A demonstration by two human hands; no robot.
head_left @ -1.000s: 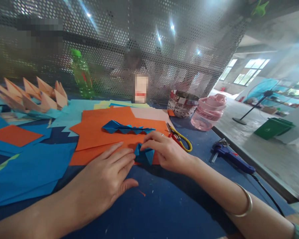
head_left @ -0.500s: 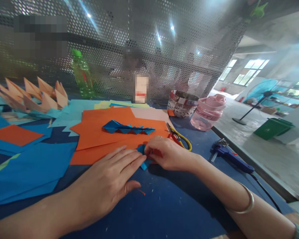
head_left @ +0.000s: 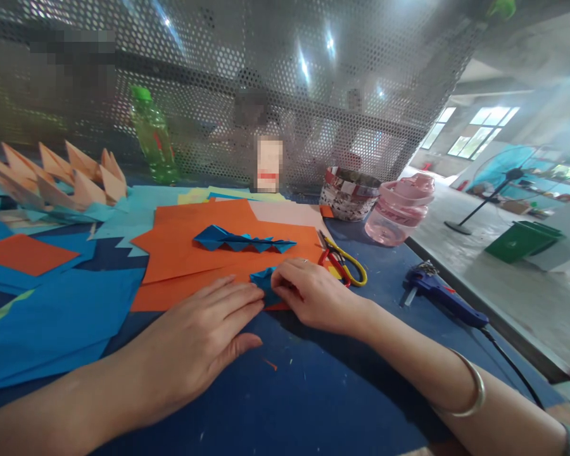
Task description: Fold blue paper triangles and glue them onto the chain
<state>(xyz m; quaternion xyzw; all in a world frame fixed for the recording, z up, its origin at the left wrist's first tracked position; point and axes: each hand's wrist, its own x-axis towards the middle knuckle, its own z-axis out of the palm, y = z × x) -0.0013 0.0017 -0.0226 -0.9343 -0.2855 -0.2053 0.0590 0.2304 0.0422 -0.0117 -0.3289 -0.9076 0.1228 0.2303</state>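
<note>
A small folded piece of blue paper (head_left: 270, 294) lies at the near edge of the orange sheets (head_left: 171, 253), partly covered by my fingers. My right hand (head_left: 308, 294) pinches it with thumb and forefinger. Flat beside it, my left hand (head_left: 213, 335) rests with fingers stretched out, the fingertips touching the paper's left side. Just beyond both hands, a strip of folded blue paper pieces (head_left: 242, 240) sits on the orange sheets. To the right of my right hand lie scissors (head_left: 346, 263) with red and yellow handles.
Blue sheets (head_left: 52, 323) and a peach folded-paper ring (head_left: 61, 177) lie left. A green bottle (head_left: 154, 139), woven basket (head_left: 349, 193) and pink bottle (head_left: 399, 209) stand before a perforated panel (head_left: 209, 82). A corded glue gun (head_left: 446, 301) lies near the table's right edge.
My right hand and the small blue paper have shifted slightly left and away from me. More of the paper's upper left part shows now. My left hand stays flat.
</note>
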